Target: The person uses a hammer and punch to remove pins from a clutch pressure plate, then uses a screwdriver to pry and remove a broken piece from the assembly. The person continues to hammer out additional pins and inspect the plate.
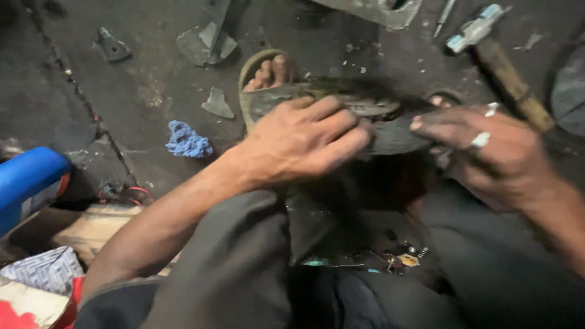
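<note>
Both of my hands grip a dark, grimy, curved piece of worn rubber or metal (378, 125) held above my knees. My left hand (301, 143) wraps over its left end with the fingers laid across the top. My right hand (487, 146), with rings on two fingers, clamps its right end, thumb pointing left. The piece is blurred, so I cannot tell exactly what it is. Behind it my sandalled foot (271, 72) rests on the dark floor. Small bits of hardware (405, 259) lie on the ground between my legs.
A hammer (496, 58) with a wooden handle lies at the upper right. A blue rag (187, 141) sits left of my foot, with grey scraps (206, 42) farther back. At the left edge are a blue cylinder (27, 183), a wooden board (97, 228) and a patterned box (46, 268).
</note>
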